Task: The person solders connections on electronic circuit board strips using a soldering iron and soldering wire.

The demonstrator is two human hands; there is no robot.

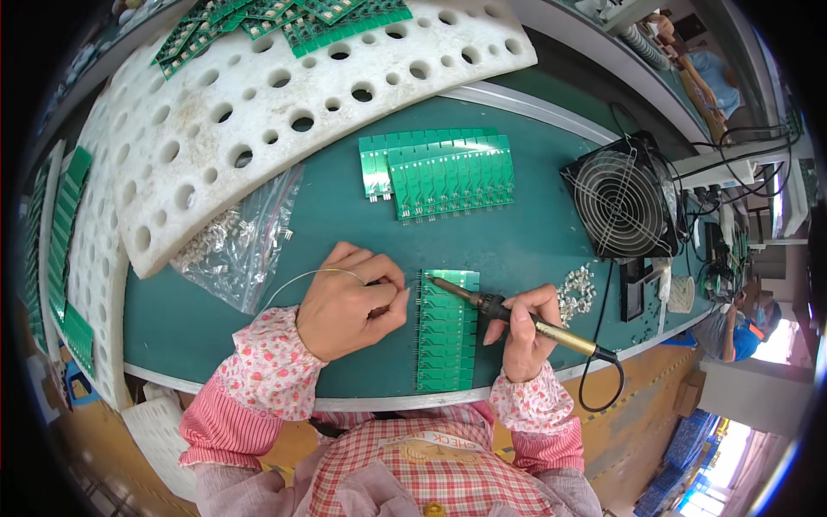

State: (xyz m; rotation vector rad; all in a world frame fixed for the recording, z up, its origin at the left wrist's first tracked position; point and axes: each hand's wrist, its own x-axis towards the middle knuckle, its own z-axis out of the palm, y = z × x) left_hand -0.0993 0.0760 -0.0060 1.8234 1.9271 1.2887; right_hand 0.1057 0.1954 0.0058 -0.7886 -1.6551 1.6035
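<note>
A green circuit board panel [448, 345] lies lengthwise before me on the green mat, with a row of pins along its left edge. My right hand [527, 332] grips a soldering iron [560, 334], whose tip meets the panel's upper left corner. Closed in a pinch, my left hand [357, 302] is just left of that corner. A thin strand of solder wire [297, 278] loops over its back and into the fingers. The wire's end is hidden by the fingers.
Two more board panels [452, 177] overlap farther back. White foam [284, 103] with holes bears several boards [345, 21]. A plastic bag [250, 241] of small white parts lies left, loose white connectors [575, 293] right. A black fan [622, 198] stands at the right rear.
</note>
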